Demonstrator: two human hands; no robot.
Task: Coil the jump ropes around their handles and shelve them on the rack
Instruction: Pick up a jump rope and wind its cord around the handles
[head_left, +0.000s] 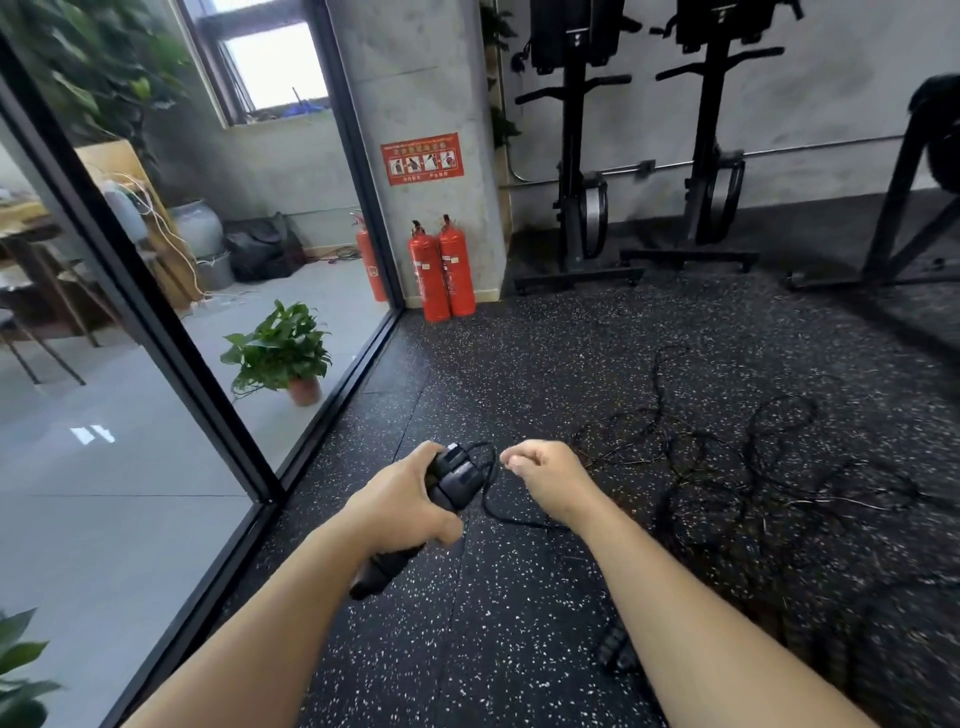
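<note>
Over floor (519, 629), left hand (402, 501) grips handles (458, 480), right hand (545, 475) perhaps rope (488, 506).

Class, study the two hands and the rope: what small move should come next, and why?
Probably the right hand should swing its pinched rope around the handles gripped by the left hand, laying a turn, since most of the rope lies uncoiled on the floor.

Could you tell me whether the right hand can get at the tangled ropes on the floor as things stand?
Probably yes, once freed: nothing lies between the right hand and the tangled ropes on the floor, but it now pinches the rope from the handles the left hand grips.
</note>
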